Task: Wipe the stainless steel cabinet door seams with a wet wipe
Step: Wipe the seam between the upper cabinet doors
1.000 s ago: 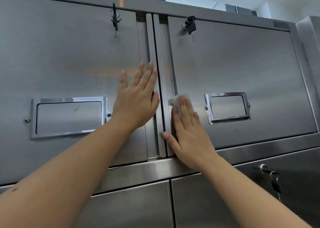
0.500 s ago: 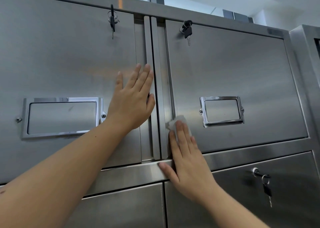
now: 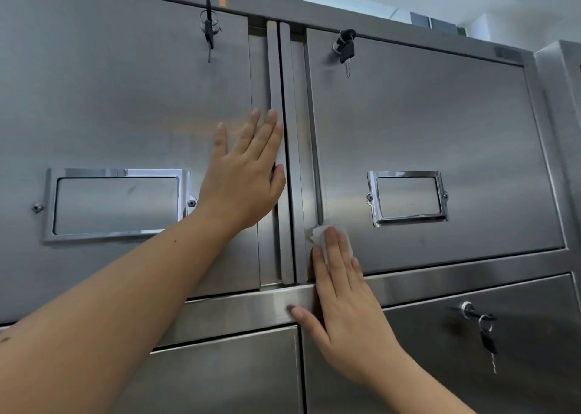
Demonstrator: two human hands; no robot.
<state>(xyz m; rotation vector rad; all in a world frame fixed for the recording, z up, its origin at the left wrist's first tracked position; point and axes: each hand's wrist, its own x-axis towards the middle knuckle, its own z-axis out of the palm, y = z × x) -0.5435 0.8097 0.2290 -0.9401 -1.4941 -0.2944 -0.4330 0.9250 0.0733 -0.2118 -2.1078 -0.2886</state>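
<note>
My left hand [image 3: 243, 178] rests flat, fingers straight, on the left cabinet door [image 3: 125, 108]. My right hand [image 3: 349, 313], fingers straight, presses the wet wipe [image 3: 320, 233] against the right door [image 3: 440, 124] at its inner seam.

Upper left door [image 3: 125, 105]: your left hand [image 3: 245, 178] lies flat on it, fingers straight, beside the vertical pull strip [image 3: 274, 68].
Upper right door [image 3: 424, 124]: your right hand [image 3: 349, 313] presses a white wet wipe [image 3: 319, 234] against its left-edge seam, low down, with your thumb on the horizontal rail [image 3: 251, 310].
Fittings: left label frame [image 3: 119, 172], right label frame [image 3: 407, 219], left door key [image 3: 208, 33], right door key [image 3: 345, 50], lower door key [image 3: 487, 341].
</note>
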